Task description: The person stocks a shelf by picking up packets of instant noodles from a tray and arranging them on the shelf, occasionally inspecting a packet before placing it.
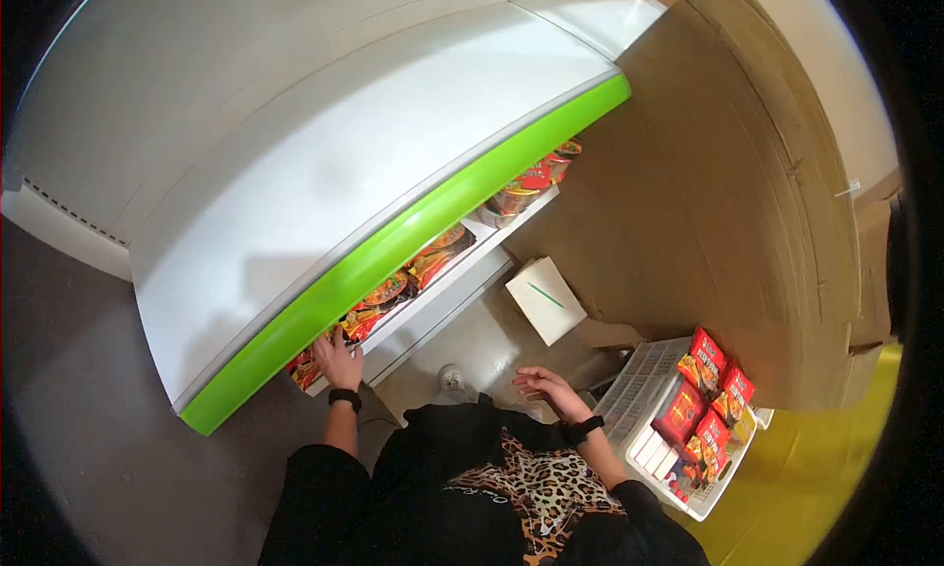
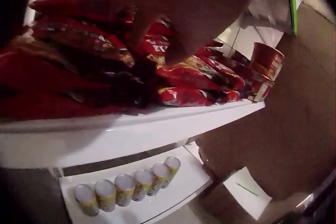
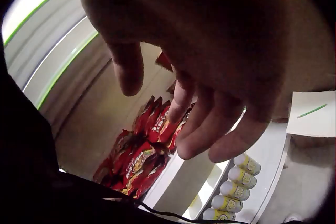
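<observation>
My left hand (image 1: 339, 362) reaches under the green-edged shelf, its fingers over the near end of a row of red instant noodle packets (image 1: 364, 320). In the left wrist view, the fingers of this hand (image 2: 168, 8) point down onto red noodle packets (image 2: 189, 77), which lie overlapping in stacks along a white shelf. Nothing is gripped in it. In front of my body hangs my right hand (image 1: 553, 389), with loosely bent fingers and nothing held. The right wrist view has this hand (image 3: 199, 50) in the air, the packets (image 3: 142, 155) beyond its fingers.
Noodle cups (image 2: 266, 60) stand at the shelf's far end. Several yellow-white cans (image 2: 125, 188) line a lower shelf. A white box with a green stripe (image 1: 547, 301) sits on the floor. At right, a white basket (image 1: 639, 374) holds red packets, beside a tall cardboard panel (image 1: 678, 212).
</observation>
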A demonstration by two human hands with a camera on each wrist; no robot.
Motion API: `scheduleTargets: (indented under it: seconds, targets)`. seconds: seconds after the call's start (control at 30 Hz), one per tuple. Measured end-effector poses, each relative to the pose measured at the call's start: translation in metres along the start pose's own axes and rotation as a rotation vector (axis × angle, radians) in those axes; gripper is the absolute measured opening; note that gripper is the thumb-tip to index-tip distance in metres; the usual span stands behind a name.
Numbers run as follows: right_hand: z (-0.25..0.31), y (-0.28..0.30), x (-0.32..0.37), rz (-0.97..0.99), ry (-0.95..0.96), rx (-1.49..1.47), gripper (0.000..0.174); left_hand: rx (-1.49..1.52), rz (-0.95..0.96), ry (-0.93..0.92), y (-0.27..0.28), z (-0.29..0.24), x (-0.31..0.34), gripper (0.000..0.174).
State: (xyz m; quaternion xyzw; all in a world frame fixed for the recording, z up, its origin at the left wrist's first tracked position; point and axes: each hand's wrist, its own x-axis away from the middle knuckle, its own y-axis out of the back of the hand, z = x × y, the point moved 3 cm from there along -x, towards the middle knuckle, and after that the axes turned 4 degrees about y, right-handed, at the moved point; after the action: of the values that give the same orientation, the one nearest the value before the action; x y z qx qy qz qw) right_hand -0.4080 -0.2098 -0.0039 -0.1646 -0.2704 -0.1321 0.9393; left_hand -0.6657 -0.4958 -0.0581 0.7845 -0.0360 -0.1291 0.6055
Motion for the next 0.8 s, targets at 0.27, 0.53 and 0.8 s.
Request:
scheduleTargets:
  seconds: [0.27,0.53,0.8]
  targets:
    - [-0.005,0.006,0.013,-0.064,0.033,-0.042,0.035,0.091,0.073,0.159,-0.034,-0.024,0.000,0.060]
    - [-0.013,0.018,0.018,-0.103,0.039,-0.104,0.034,0.073,0.128,0.102,-0.046,-0.017,0.010,0.062]
    - [-0.015,0.032,0.032,-0.188,0.096,-0.064,0.033,0.147,0.018,0.058,-0.018,-0.060,0.004,0.070]
